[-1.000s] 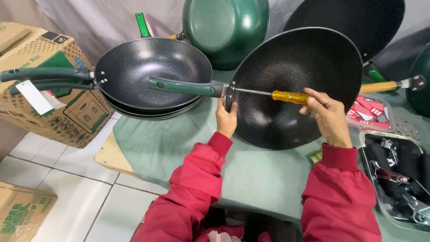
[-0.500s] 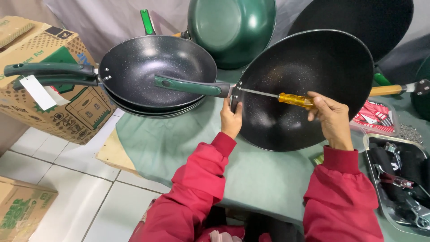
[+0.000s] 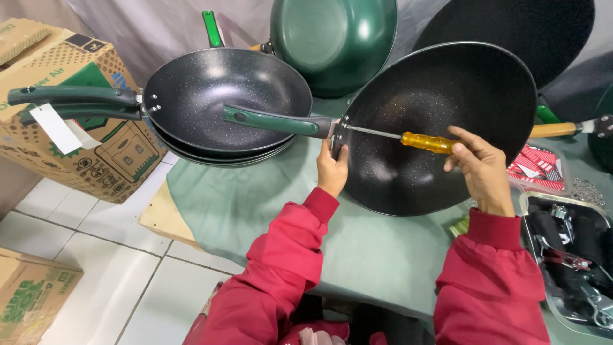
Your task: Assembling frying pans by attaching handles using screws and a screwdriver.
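A black speckled pan [image 3: 440,108] is tilted on edge over the green-covered table [image 3: 255,204], with its green handle [image 3: 271,121] pointing left. My left hand [image 3: 332,169] grips the pan's rim just below the handle joint. My right hand [image 3: 479,169] holds a yellow-handled screwdriver [image 3: 429,142], whose metal shaft runs left across the pan's inside to the rim at the handle joint. Both my sleeves are red.
A stack of black pans [image 3: 223,96] with green handles sits at left, partly over a cardboard box [image 3: 70,128]. A green pot [image 3: 332,41] and another black pan [image 3: 511,25] lean at the back. A metal tray of parts [image 3: 575,255] lies at right. A second box [image 3: 32,294] stands on the tiled floor.
The view has shifted slightly; the tilted pan and both hands now sit a little further right and lower. My grips on rim and screwdriver are unchanged.
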